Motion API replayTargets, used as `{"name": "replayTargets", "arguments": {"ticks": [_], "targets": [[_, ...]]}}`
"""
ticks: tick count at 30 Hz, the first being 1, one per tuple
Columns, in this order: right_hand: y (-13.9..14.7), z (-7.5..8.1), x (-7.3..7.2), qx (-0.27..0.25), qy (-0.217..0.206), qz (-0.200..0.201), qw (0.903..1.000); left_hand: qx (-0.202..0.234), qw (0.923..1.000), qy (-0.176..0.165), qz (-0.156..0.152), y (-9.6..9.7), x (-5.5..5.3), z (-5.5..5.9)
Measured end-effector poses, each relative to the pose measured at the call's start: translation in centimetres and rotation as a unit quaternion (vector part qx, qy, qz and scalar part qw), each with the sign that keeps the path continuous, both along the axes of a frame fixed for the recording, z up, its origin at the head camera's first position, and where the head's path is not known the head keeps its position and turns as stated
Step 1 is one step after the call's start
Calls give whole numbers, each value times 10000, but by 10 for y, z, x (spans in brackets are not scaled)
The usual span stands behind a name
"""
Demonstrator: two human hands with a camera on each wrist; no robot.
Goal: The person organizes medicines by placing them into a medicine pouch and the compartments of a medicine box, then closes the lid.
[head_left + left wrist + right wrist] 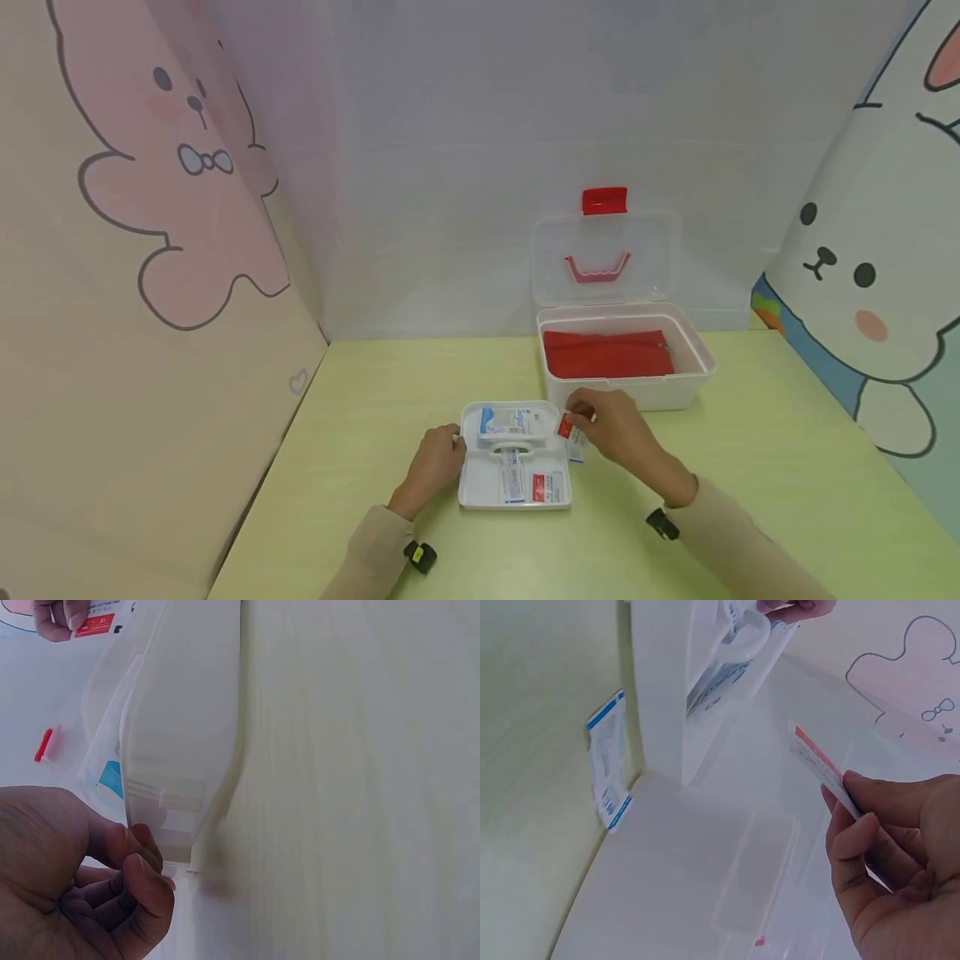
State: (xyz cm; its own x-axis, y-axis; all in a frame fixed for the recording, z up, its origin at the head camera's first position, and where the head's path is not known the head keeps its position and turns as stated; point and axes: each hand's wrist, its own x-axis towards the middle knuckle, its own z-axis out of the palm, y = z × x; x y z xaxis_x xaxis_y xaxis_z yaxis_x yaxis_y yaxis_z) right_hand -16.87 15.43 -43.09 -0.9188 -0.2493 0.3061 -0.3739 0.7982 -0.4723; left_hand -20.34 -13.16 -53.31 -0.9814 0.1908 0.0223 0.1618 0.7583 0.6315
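My left hand (pixel 435 463) pinches the left rim of a shallow white tray (pixel 474 487), thumb and fingertips at its edge in the left wrist view. Over the tray's right edge, my right hand (pixel 618 429) pinches a small red-and-white sachet (pixel 819 761) between thumb and fingers. Inside the tray lie a white-and-blue pack (pixel 513 422), a slim white-and-blue packet (pixel 513 479) partly under the tray's handle (pixel 512 447), and a red-and-white sachet (pixel 547 487). Another white-and-blue packet (pixel 609 761) lies on the table just beside the tray.
Behind the tray stands a white box (pixel 626 390) with its clear lid (pixel 551 262) raised. A red pouch (pixel 607 356) is inside it. The lid has a pink handle (pixel 597 273) and a red latch (pixel 604 201). Printed curtains border the pale yellow table (pixel 390 383).
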Motion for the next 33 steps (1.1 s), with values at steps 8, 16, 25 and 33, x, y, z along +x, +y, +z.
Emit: {"name": "replayTargets", "arguments": {"ticks": [8, 16, 25, 33], "targets": [[-40, 5, 3, -97, -381, 405, 9984, 37, 10000, -4, -31, 0, 0, 0], [-71, 5, 4, -128, -636, 722, 9953, 41, 10000, -13, -11, 0, -2, -1], [-99, -13, 6, 241, -849, 1246, 9883, 66, 9999, -134, 20, 0, -3, -1], [-113, -27, 7, 446, -1145, 1443, 9819, 64, 9999, 130, -42, -1, -3, -2]]}}
